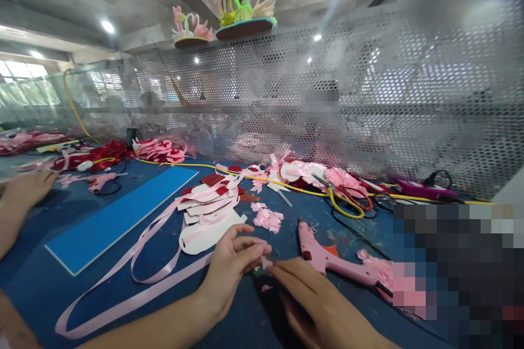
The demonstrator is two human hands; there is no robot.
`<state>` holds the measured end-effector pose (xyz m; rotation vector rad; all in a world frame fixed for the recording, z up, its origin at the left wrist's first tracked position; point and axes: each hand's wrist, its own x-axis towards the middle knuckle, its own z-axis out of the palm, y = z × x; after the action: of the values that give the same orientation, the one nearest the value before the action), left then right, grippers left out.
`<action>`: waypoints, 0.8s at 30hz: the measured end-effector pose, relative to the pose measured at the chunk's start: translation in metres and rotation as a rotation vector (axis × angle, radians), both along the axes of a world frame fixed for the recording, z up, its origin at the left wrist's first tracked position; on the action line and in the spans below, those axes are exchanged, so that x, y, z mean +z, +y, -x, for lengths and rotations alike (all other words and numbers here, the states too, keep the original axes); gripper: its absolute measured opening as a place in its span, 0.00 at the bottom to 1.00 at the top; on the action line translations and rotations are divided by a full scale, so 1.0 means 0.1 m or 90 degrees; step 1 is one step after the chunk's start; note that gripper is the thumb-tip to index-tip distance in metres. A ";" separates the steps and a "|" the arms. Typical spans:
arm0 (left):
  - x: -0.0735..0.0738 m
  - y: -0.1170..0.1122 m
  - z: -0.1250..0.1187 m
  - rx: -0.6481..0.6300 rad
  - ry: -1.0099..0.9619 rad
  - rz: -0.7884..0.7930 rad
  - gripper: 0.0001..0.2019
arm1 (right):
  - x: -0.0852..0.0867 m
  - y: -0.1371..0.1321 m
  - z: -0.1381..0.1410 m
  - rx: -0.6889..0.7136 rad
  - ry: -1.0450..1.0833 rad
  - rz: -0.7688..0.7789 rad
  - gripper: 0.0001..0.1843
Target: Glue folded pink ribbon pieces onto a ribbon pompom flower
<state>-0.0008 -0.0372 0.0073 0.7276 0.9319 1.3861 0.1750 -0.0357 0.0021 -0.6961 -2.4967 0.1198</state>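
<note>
A narrow pink ribbon [135,311] loops across the blue tabletop from the left and runs into my left hand [233,267], whose thumb and fingers pinch it. My right hand [313,297] meets it from the right, with its fingertips pressed together at the small folded ribbon end [266,263]. A pink hot glue gun [335,266] lies just beyond my right hand. Past my fingertips rests a small cluster of pink ribbon petals [268,218]. White cut-out pieces wrapped with pink ribbon [213,223] are stacked behind my left hand.
A blue board [123,218] lies to the left, near another person's hand [30,188] and a second pink glue gun [100,181]. Yellow-handled scissors [346,207], a yellow cable [204,166] and pink ribbon piles [347,181] line the back. A perforated screen [266,98] stands behind.
</note>
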 end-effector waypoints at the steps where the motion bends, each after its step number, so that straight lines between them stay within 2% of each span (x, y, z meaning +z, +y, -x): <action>1: 0.00 0.01 0.02 0.002 0.014 -0.005 0.21 | -0.01 0.00 -0.01 -0.003 0.002 0.001 0.24; 6: -0.02 0.16 0.18 0.042 0.176 -0.113 0.17 | 0.04 0.02 -0.01 -0.017 -0.036 0.048 0.16; 9: -0.03 0.23 0.26 0.062 0.193 -0.118 0.18 | 0.07 0.04 0.00 -0.034 -0.082 0.069 0.12; 11: -0.05 0.25 0.28 0.047 0.193 -0.110 0.17 | 0.08 0.06 0.00 -0.046 -0.088 0.064 0.12; 14: -0.08 0.24 0.26 0.002 0.199 -0.082 0.15 | 0.13 0.13 -0.05 -0.081 -0.053 -0.002 0.09; 18: -0.10 0.22 0.23 -0.040 0.232 -0.052 0.10 | 0.17 0.26 -0.26 -0.197 -0.058 -0.105 0.09; 22: -0.10 0.22 0.24 -0.050 0.263 -0.068 0.08 | 0.04 0.38 -0.50 -0.306 -0.145 -0.109 0.24; 24: -0.10 0.23 0.25 -0.045 0.276 -0.065 0.07 | -0.05 0.42 -0.55 -0.346 -0.192 -0.090 0.24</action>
<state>-0.0259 -0.0144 -0.0027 1.1573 1.1626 1.2426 0.2296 0.0065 -0.0033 -1.3824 -2.4552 -0.3804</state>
